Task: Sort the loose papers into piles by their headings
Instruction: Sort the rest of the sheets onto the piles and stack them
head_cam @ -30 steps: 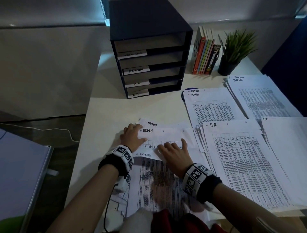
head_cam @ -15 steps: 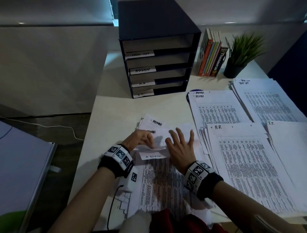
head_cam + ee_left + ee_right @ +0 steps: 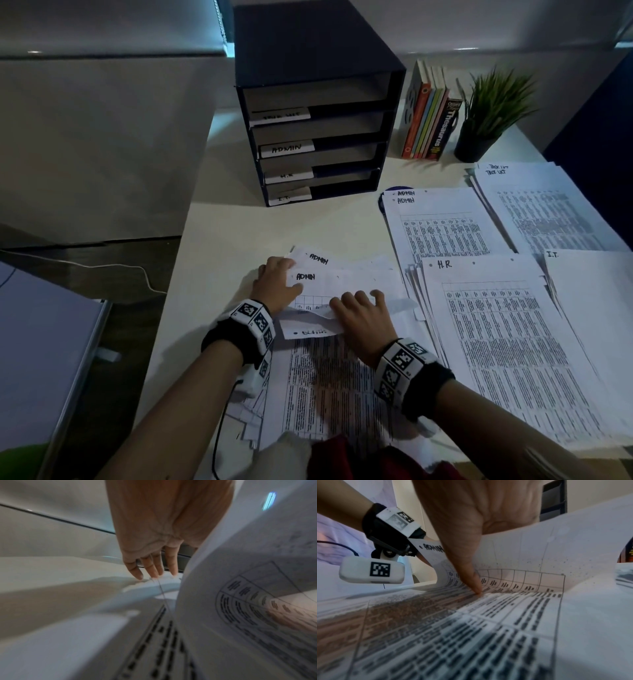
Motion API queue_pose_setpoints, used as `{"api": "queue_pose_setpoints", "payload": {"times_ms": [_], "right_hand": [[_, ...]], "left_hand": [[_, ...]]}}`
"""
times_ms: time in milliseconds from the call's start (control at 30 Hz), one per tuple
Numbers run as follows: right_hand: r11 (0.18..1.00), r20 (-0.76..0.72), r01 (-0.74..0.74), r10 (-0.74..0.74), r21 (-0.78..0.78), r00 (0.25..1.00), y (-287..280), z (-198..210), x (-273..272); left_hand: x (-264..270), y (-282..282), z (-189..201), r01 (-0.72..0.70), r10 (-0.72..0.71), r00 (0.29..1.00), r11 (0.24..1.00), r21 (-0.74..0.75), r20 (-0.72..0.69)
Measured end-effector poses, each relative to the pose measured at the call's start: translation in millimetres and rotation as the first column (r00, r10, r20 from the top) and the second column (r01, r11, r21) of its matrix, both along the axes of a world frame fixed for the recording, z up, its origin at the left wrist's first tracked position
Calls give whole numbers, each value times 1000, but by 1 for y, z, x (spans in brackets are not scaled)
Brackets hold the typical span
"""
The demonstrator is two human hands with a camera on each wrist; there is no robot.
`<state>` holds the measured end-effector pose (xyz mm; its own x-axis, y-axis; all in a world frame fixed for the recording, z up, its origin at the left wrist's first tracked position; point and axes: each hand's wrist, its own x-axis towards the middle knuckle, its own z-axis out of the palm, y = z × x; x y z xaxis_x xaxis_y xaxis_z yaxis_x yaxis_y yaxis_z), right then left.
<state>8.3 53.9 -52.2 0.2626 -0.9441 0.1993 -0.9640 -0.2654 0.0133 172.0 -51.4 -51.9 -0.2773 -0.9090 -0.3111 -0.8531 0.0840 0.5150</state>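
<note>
A loose sheet headed ADMIN [image 3: 342, 279] is buckled up off the near pile of printed sheets [image 3: 329, 383]. My left hand [image 3: 277, 284] holds its left edge, thumb on top and straight fingers [image 3: 150, 568] behind, where the sheet [image 3: 240, 574] curls up. My right hand [image 3: 363, 315] grips its lower fold, fingers curled over it. That hand's thumb [image 3: 471, 574] presses into the crease of the sheet [image 3: 539, 555]. Two more ADMIN-headed sheets lie behind and under it. Sorted piles lie to the right: ADMIN [image 3: 442, 233], task list [image 3: 541, 212], H.R. [image 3: 496, 342], I.T. [image 3: 592, 308].
A dark blue tray sorter [image 3: 318, 137] with labelled shelves stands at the back of the white table [image 3: 274, 222]. Books [image 3: 428, 116] and a potted plant [image 3: 493, 109] stand to its right. The table's left edge drops to the floor, where a cable [image 3: 102, 267] runs.
My right fingers, spread flat half a second ago, now curl over the sheet. My left hand has slid forward along the left edge and the ADMIN heading shows again.
</note>
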Motion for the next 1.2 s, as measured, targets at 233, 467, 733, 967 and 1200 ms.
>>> {"api": "queue_pose_setpoints", "payload": {"times_ms": [233,467,733,967,1200], "right_hand": [[999,14,-28,28,-29,1000,0,-3,-1],[999,65,50,-50,4,997,0,-3,2],[985,-21,167,-168,-46,986,-6,3,5],[999,-25,23,-23,-28,999,4,-5,3],[998,-2,3,-3,66,1000,3,-1,2]], "left_hand": [[-2,-3,3,-45,45,999,998,36,-1],[3,7,6,98,-128,989,941,-323,-72],[12,18,30,42,67,862,978,202,-503],[7,4,20,10,4,991,995,103,-136],[5,3,12,16,-16,999,1000,0,28]]}}
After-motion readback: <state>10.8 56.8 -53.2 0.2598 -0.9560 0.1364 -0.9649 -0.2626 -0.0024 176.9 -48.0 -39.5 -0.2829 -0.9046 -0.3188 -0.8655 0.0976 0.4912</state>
